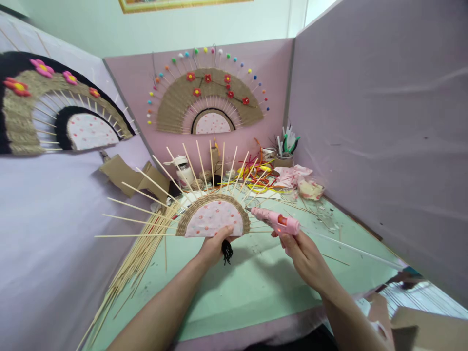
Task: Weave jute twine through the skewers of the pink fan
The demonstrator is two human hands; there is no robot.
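Observation:
My left hand (pixel 215 246) grips a half-round fan (pixel 214 217) by its straight lower edge, thumb on the front. The fan has a pink-white dotted centre, a woven twine band (pixel 190 209) and bare wooden sticks fanning outward. A black yarn tassel (pixel 227 251) hangs below my left hand. My right hand (pixel 298 251) is wrapped round a pink hot glue gun (pixel 276 220), whose small light glows. Its nozzle points left, close to the right end of the twine band; whether they touch I cannot tell. A clear glue stick (pixel 351 243) trails from the gun's back.
Loose wooden sticks (pixel 141 258) lie in a bundle at left. Behind the fan are a white-lidded jar (pixel 185 173), coloured pipe cleaners (pixel 261 180), dotted cloth (pixel 292 175) and a tool pot (pixel 284 160). Finished fans hang on the back panel (pixel 212 100) and left panel (pixel 87 131).

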